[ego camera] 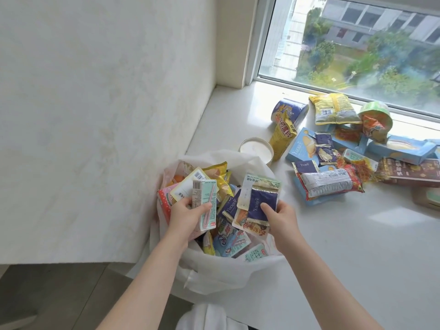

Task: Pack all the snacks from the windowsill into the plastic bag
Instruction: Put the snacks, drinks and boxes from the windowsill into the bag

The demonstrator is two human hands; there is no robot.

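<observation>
A white plastic bag (pixel 214 267) stands open at the left end of the white windowsill (pixel 357 246), filled with several snack packets. My left hand (pixel 184 216) grips a mint-green drink carton (pixel 206 204) with a pink straw, held over the bag's left side. My right hand (pixel 282 216) pinches a small stack of flat packets over the bag's right side, with a dark blue Yuogee sachet (pixel 262 202) on top. More snacks lie on the sill by the window: a blue tub (pixel 289 110), a yellow chip pack (pixel 282 136), blue Yuogee boxes (pixel 301 145) and a red wrapped pack (pixel 329 182).
A white round lid or cup (pixel 256 148) sits just behind the bag. A yellow packet (pixel 333 109), a green-lidded cup (pixel 376 115) and a brown bar pack (pixel 409 171) lie near the window frame. A white wall (pixel 95 115) borders the sill on the left; the floor lies below.
</observation>
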